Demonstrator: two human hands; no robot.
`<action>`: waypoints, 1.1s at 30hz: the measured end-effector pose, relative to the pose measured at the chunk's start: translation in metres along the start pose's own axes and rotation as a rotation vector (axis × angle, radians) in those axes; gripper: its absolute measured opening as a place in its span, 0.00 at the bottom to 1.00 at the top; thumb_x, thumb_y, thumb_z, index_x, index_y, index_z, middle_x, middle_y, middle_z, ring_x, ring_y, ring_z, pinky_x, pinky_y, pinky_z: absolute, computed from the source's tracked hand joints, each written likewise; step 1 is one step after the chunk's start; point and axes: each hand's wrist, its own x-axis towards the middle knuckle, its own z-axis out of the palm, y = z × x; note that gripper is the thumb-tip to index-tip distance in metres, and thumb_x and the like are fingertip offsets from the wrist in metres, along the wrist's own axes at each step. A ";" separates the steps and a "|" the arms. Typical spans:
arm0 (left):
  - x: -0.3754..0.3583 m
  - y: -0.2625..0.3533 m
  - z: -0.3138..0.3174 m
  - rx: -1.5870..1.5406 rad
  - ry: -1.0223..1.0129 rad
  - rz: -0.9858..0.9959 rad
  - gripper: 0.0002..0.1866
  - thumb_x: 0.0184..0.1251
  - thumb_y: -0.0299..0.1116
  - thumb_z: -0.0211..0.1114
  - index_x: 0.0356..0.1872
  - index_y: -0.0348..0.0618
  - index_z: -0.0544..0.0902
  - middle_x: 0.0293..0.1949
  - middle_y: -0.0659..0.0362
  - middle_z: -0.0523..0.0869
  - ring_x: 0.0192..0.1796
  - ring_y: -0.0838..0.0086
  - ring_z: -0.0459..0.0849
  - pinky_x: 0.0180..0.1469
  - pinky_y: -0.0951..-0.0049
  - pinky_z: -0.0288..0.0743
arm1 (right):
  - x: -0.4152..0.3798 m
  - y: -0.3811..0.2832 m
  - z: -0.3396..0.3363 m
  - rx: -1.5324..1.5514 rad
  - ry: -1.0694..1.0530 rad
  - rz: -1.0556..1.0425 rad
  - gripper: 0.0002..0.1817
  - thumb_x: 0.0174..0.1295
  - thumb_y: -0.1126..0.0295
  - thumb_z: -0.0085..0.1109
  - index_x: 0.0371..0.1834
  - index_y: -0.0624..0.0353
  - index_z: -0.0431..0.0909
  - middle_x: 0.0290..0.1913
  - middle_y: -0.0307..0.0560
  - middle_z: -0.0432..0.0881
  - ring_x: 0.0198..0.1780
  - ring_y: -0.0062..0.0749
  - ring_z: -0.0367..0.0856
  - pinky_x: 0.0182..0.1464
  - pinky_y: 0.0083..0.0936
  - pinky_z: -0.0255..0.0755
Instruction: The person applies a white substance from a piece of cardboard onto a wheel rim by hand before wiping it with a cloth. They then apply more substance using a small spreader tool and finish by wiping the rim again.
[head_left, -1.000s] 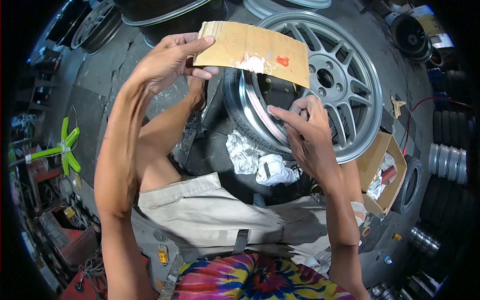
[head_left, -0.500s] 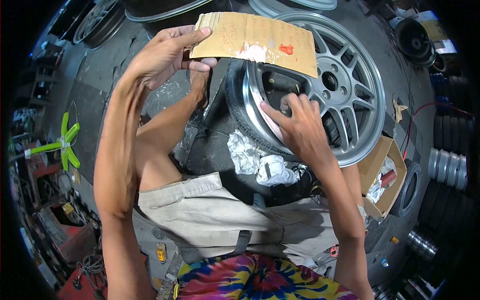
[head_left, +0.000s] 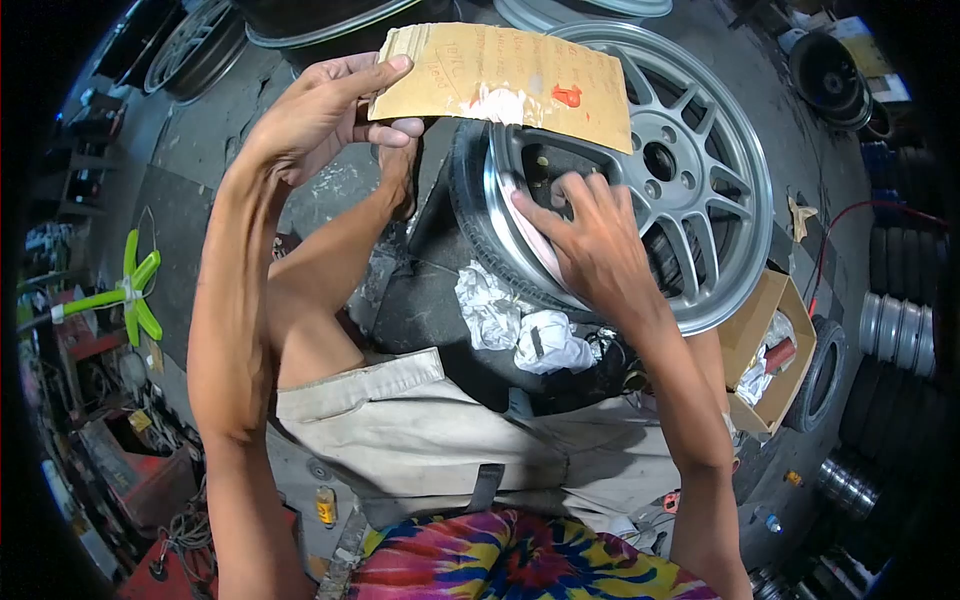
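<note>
My left hand [head_left: 325, 115] pinches the left end of a cardboard piece [head_left: 500, 75] between thumb and fingers. Handwriting covers the cardboard, and a whitish smear and an orange-red blob of paste sit near its lower edge. Below it, my right hand [head_left: 600, 235] rests at the lip of a grey alloy wheel [head_left: 735, 180]. Its index finger is stretched out and touches a band of pale pink filler [head_left: 537, 240] on the rim; the other fingers are bent and apart, with nothing seen in them. A tire [head_left: 475, 215] lies under the wheel, and the cardboard hides part of the wheel's top.
Crumpled white cloths [head_left: 550, 342] lie by the tire. An open cardboard box [head_left: 765, 400] with a red cylinder stands at the right. More rims [head_left: 900, 335] and tires line the right side. A green-bladed fan-like object [head_left: 135, 288] and red equipment [head_left: 140, 465] are at the left.
The cardboard and my left hand have shifted slightly left. My right index finger has slid a little left and up along the filler on the rim.
</note>
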 end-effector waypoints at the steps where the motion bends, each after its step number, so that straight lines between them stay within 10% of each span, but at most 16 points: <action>1: 0.000 0.000 -0.001 -0.001 0.001 -0.002 0.23 0.72 0.45 0.63 0.55 0.33 0.77 0.35 0.59 0.85 0.31 0.82 0.86 0.32 0.88 0.84 | -0.003 -0.001 -0.002 -0.003 -0.037 0.011 0.20 0.62 0.69 0.58 0.59 0.49 0.81 0.44 0.47 0.71 0.46 0.37 0.70 0.46 0.35 0.62; 19: 0.003 0.008 -0.002 -0.013 0.041 -0.115 0.23 0.72 0.41 0.63 0.57 0.31 0.77 0.37 0.58 0.87 0.30 0.80 0.86 0.32 0.85 0.83 | -0.012 -0.004 0.006 0.772 0.072 0.444 0.19 0.57 0.83 0.53 0.52 0.64 0.84 0.43 0.55 0.72 0.46 0.46 0.75 0.53 0.37 0.70; 33: 0.004 0.008 0.001 0.053 0.056 -0.117 0.24 0.72 0.43 0.63 0.57 0.31 0.78 0.37 0.59 0.87 0.28 0.81 0.85 0.30 0.86 0.81 | -0.025 -0.019 -0.008 0.424 -0.062 0.382 0.20 0.55 0.77 0.58 0.53 0.65 0.83 0.42 0.50 0.70 0.47 0.42 0.69 0.46 0.36 0.61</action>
